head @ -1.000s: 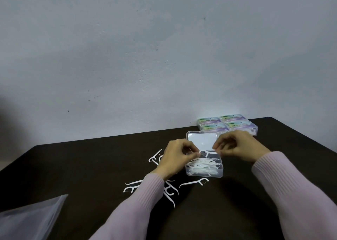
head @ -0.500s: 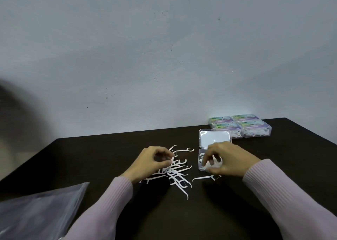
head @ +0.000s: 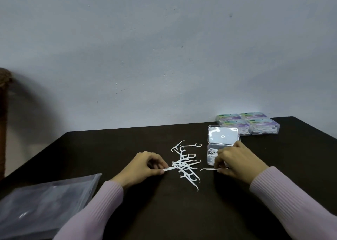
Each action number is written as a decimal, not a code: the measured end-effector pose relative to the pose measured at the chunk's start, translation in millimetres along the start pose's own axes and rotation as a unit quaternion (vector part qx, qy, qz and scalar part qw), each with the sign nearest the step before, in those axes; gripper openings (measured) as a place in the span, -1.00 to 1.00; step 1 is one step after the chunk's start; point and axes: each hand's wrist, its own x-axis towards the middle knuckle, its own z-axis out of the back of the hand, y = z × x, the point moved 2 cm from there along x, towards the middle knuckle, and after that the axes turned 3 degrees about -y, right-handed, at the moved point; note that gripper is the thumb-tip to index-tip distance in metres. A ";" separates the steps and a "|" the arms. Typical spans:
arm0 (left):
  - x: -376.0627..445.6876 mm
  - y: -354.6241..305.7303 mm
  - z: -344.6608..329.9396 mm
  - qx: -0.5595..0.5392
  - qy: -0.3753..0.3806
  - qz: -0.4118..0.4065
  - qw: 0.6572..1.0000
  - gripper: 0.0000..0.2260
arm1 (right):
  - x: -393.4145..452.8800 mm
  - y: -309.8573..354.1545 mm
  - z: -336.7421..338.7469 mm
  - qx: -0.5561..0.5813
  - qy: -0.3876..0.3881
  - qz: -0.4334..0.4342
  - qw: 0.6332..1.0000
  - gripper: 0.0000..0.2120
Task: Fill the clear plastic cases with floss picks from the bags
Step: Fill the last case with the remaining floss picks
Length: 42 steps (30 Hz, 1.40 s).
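Both hands work low in the middle of the frame, on a dark table (head: 127,221). At centre, the left hand (head: 144,168) pinches the handle of one white floss pick (head: 168,169) between thumb and forefinger; the pick's far end runs into a loose pile of floss picks (head: 186,164) scattered just to the right of that hand. Right of centre, the right hand (head: 237,164) has its fingers curled down and pinches the end of a single pick (head: 208,169) that lies flat on the table, its thin tip pointing left toward the pile.

Partly behind the right hand sits an open clear case (head: 211,156) with a few white picks inside; its lid (head: 224,135) is swung back, away from the person. Just beyond the lid, toward the upper right of the tabletop, four closed cases (head: 248,124) packed with picks stand together in a block, carrying green and purple labels.

At the lower left of the frame a clear plastic bag (head: 43,207) lies flat on the table, beside the left sleeve (head: 91,214). A plain pale wall (head: 164,57) fills the upper half.
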 end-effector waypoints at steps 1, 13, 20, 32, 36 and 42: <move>0.1 -1.4 -1.9 -0.005 -0.001 -0.006 1.000 -0.87 | -1.0 1.7 -0.1 -0.007 -0.001 0.000 1.000 -0.81; 22.4 -8.4 -15.7 -0.020 -0.095 -0.057 0.994 -0.89 | 38.7 32.2 7.0 -0.021 -0.050 -0.005 0.999 -0.78; 63.4 4.9 -22.8 0.055 -0.104 0.021 0.993 -0.62 | 92.2 33.7 -14.5 -0.040 0.084 -0.066 0.993 -0.62; 42.7 -10.4 -25.7 -0.016 -0.006 -0.005 1.000 -0.53 | 57.5 29.9 -11.4 0.025 0.112 0.003 0.993 -0.56; 25.5 -19.5 -16.9 -0.021 0.048 0.009 0.999 -0.45 | 41.6 26.6 -8.4 0.036 0.135 0.026 0.990 -0.50; 7.0 -27.3 -16.2 0.020 0.119 0.014 0.993 -0.12 | 37.0 29.0 -4.7 0.054 0.082 0.050 0.994 -0.66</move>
